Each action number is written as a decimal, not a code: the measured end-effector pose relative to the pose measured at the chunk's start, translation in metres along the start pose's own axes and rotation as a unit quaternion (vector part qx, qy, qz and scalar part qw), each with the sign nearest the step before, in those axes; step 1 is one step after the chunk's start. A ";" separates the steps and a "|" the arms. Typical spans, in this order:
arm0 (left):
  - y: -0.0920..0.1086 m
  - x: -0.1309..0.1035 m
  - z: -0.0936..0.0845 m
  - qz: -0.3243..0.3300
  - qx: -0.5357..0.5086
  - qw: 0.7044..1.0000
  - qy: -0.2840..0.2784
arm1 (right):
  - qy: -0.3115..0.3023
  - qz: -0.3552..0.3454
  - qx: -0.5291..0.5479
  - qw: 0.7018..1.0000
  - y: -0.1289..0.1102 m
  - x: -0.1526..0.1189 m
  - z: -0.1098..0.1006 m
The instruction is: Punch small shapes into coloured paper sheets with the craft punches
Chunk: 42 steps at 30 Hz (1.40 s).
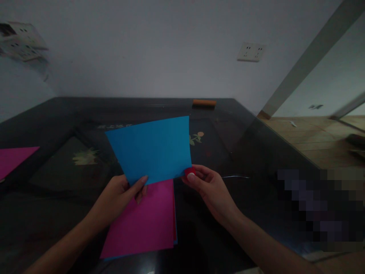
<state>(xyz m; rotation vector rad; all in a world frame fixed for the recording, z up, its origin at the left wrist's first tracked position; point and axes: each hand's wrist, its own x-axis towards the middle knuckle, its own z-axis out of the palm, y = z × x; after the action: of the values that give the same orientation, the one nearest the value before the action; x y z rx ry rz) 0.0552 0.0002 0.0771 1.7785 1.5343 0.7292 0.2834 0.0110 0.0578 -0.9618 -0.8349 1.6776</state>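
Blue sheet (155, 148) is held up. Left hand (124, 194) pinches its 7 o'clock corner, thumb in front; pink sheet (148, 226) lies lower, at 6 o'clock; right hand (208, 184) pinches a small red item (188, 171) at the blue sheet's 4 o'clock corner.

A short row of pale Chinese characters (114, 126) stands on the dark, glossy surface of the worktop (251, 133), just beyond the upper left edge of the blue sheet (154, 150), and it is the one piece of writing that shows. The characters are small, dim and blurred: one near the start of the row looks like 上, the others cannot be made out with certainty, and whether the sheet covers any more of the row cannot be told.
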 end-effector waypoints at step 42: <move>0.000 -0.001 0.000 -0.004 0.005 1.000 -0.006 | 0.000 -0.009 0.000 1.000 -0.001 -0.001 -0.001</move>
<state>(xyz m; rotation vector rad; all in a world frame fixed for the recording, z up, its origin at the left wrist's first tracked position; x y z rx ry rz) 0.0550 -0.0004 0.0767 1.7796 1.5392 0.7081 0.2846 0.0105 0.0581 -0.9516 -0.8421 1.6629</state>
